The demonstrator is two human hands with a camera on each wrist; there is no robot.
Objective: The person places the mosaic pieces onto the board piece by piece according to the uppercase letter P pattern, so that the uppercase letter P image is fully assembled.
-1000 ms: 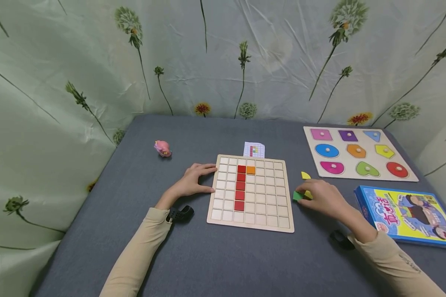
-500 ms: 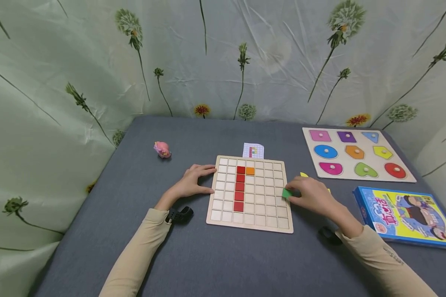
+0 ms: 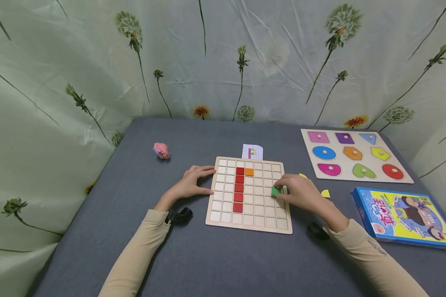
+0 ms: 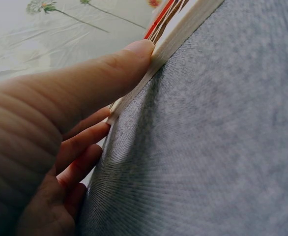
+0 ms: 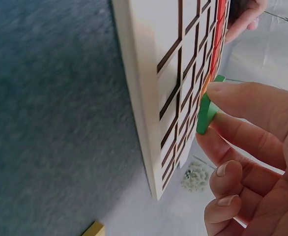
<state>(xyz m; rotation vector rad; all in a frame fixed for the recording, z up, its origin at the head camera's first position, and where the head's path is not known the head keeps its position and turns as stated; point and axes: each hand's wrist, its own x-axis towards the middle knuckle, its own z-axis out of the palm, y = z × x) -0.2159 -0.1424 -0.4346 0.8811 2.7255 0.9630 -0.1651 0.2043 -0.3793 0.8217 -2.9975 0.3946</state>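
Green shows between thumb and fingers: a small piece (image 3: 276,191), clamped in the grip of the right hand (image 3: 301,192) over the right part of the wooden grid board (image 3: 258,210). The left hand (image 3: 188,181) touches the board's left edge, its grip apart (thumb and fingers spread). Five red tiles (image 3: 239,188) form a column on the grid, an orange tile (image 3: 249,172) just right of the topmost. Yellow pieces (image 3: 325,193) lie on the worktop (image 3: 208,264) near the right hand.

Grey-blue cloth-covered table (image 3: 200,264); behind it, creased pale-green sheet (image 3: 186,37) printed with dandelions (image 3: 128,25), orange flowers (image 3: 201,111).
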